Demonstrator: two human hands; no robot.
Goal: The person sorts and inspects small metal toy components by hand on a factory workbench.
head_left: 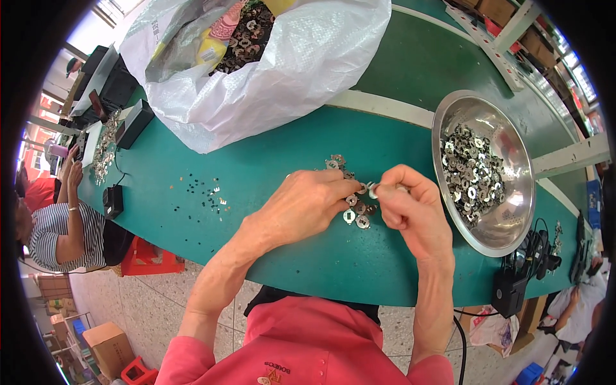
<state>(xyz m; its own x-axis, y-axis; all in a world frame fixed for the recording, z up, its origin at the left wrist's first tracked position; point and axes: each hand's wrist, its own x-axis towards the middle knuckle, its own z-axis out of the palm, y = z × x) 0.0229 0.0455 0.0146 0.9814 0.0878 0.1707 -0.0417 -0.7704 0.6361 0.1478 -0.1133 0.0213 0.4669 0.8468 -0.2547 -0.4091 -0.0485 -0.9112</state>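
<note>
Small round metal pieces with cut-out centres [349,216] lie in a loose cluster on the green tabletop, between and under my hands. My left hand [305,200] is closed over the left of the cluster, fingertips drawn together at its edge. What they grip, if anything, is hidden. Facing it, my right hand [414,208] is closed in a pinch, thumb against curled forefinger. A shiny metal piece [373,190] shows at its fingertips, close to the left fingertips. More pieces [335,163] lie just beyond my left knuckles.
A steel bowl [513,224] of similar pieces stands at right. A white woven sack [276,90] holding dark metal parts stands at the back. Black bits [205,192] are scattered at left, near a black box [113,201]. A person in a striped shirt [74,234] sits far left.
</note>
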